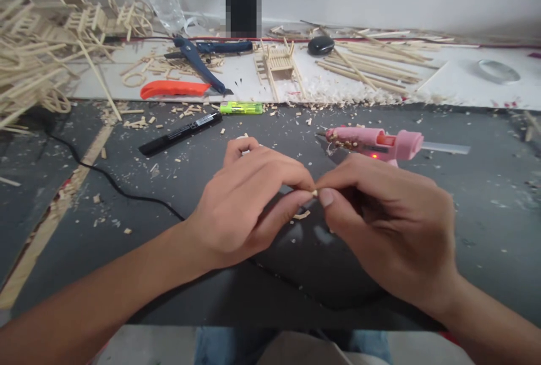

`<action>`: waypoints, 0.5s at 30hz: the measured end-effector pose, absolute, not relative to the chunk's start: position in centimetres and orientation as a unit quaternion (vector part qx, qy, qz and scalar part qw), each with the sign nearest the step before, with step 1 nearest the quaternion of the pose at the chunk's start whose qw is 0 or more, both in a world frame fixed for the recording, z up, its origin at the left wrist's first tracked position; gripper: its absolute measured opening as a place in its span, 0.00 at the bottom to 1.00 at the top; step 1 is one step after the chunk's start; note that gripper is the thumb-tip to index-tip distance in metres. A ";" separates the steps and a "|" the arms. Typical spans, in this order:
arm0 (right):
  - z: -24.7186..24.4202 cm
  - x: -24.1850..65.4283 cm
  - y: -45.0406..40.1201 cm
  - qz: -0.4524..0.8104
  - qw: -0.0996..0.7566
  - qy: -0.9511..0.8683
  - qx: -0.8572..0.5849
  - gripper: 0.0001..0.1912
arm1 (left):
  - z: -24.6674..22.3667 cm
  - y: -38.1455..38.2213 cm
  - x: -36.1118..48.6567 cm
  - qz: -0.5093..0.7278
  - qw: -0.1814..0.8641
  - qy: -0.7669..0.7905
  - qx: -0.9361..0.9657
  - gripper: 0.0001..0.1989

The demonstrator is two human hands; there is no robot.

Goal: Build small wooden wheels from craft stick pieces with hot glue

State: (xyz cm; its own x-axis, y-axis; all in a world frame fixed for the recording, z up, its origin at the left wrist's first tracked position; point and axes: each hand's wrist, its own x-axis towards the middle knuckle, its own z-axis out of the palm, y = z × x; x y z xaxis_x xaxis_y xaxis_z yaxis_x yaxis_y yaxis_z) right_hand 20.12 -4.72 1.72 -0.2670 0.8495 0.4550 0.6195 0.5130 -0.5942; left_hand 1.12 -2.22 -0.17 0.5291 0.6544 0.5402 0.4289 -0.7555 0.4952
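Over the near middle of the dark table, the left hand and the right hand meet, and a small wooden piece is between their fingertips. The thumb and forefinger of each hand are pinched together on it; the fingers cover most of the piece, so I cannot tell its full shape. Just below the fingertips, a thin bent strip lies on the table. Beyond the right hand there is a pink glue gun, lying with its nozzle to the left, its red light lit, and a clear glue stick coming out of its back. Farther to the left are a black marker, a yellow-green lighter touching or almost touching its end, and an orange cutter. At the far middle, a little wooden chair stands on the white board, to the left of loose sticks.
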 end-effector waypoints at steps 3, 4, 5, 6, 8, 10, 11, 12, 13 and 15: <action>1.8 19.7 -5.2 0.109 0.390 -0.772 -0.490 0.10 | -0.3 -2.2 1.3 0.379 0.184 0.312 0.851 0.03; 1.8 19.6 -5.4 0.091 0.391 -0.770 -0.496 0.10 | -0.3 -2.2 1.4 0.381 0.186 0.311 0.850 0.03; 1.9 19.6 -5.5 0.078 0.392 -0.768 -0.500 0.10 | -0.4 -2.2 1.4 0.384 0.187 0.310 0.850 0.03; 1.9 19.6 -5.5 0.068 0.394 -0.766 -0.504 0.10 | -0.5 -2.2 1.3 0.387 0.186 0.308 0.849 0.03; 2.1 19.9 -5.6 0.067 0.391 -0.765 -0.507 0.10 | -0.6 -2.1 1.2 0.398 0.186 0.310 0.843 0.04; 2.5 20.7 -5.6 0.077 0.387 -0.769 -0.503 0.10 | -0.6 -1.9 1.0 0.414 0.183 0.320 0.832 0.05; 2.7 21.2 -5.6 0.080 0.384 -0.772 -0.500 0.11 | -0.7 -1.8 0.9 0.423 0.179 0.327 0.826 0.05; 3.0 21.9 -5.8 0.083 0.383 -0.774 -0.498 0.12 | -0.7 -1.7 0.8 0.432 0.174 0.334 0.819 0.04; 3.2 22.7 -6.0 0.084 0.383 -0.775 -0.496 0.13 | -0.7 -1.6 0.8 0.441 0.169 0.340 0.813 0.03; 3.3 24.4 -6.8 0.084 0.382 -0.777 -0.493 0.18 | -0.7 -1.5 0.7 0.451 0.167 0.353 0.802 0.02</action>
